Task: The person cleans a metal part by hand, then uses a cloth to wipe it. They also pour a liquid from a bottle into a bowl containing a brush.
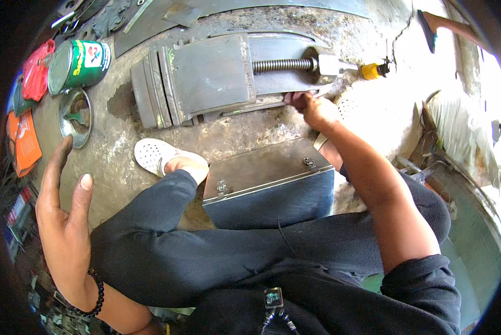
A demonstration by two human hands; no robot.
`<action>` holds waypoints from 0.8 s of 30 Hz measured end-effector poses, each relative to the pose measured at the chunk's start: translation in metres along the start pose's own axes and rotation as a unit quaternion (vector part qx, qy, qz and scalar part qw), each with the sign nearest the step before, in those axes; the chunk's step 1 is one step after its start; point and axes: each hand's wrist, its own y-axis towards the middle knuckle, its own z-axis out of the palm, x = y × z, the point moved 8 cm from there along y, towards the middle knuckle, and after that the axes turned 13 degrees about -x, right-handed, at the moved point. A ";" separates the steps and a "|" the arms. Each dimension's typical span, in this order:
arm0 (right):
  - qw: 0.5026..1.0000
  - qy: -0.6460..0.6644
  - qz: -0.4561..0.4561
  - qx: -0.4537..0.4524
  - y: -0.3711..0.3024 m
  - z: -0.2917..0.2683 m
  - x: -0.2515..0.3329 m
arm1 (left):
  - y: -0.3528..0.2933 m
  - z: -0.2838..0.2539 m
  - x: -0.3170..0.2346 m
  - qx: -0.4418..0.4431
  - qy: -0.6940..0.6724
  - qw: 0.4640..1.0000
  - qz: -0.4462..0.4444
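Sitting with a metal box (264, 192) between the legs (150, 245). Reaching out with the right hand (316, 111) to the side of a big grey vise (211, 72) lying on the floor (113, 153) past the box, close to its fat screw (284, 65). Bending the fingers (298, 100) there; cannot tell if pinched on anything. Holding up the bare left hand (66, 234) with thumb (82, 195) and finger (54, 173) spread apart, near a shiny bowl (83, 135).

Vise (208, 72): on the floor (217, 133) beyond the box (270, 162), screw (284, 65) toward its right end
Box: before the vise, right of the left shoe (153, 155)
Can (74, 68): left of the vise, just beyond the bowl (83, 135)
Bowl: brush (77, 116) inside
Bag (37, 60): left of the can
Right hand (318, 113): at the vise's near edge
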 end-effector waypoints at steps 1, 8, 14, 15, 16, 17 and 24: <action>0.995 0.076 -0.055 -0.025 -0.007 -0.009 0.016 | -0.001 0.001 0.000 0.003 -0.001 1.000 -0.001; 0.980 0.001 -0.197 -0.031 0.000 0.026 0.051 | -0.006 0.019 -0.017 0.016 0.047 0.998 0.023; 0.988 0.119 -0.004 -0.096 0.014 0.027 -0.046 | -0.012 0.036 -0.040 0.049 0.046 0.997 0.043; 0.993 0.075 0.043 -0.084 0.012 0.029 -0.049 | -0.013 0.037 -0.042 0.051 0.046 0.997 0.041; 0.997 0.025 -0.061 -0.044 0.006 0.032 -0.025 | -0.014 0.037 -0.042 0.052 0.056 0.997 0.031; 0.990 0.027 -0.140 -0.021 0.002 0.030 -0.007 | -0.015 0.036 -0.045 0.048 0.043 0.997 0.037; 0.993 0.037 0.034 -0.110 0.001 -0.021 -0.050 | -0.014 0.035 -0.051 0.042 0.048 0.997 0.045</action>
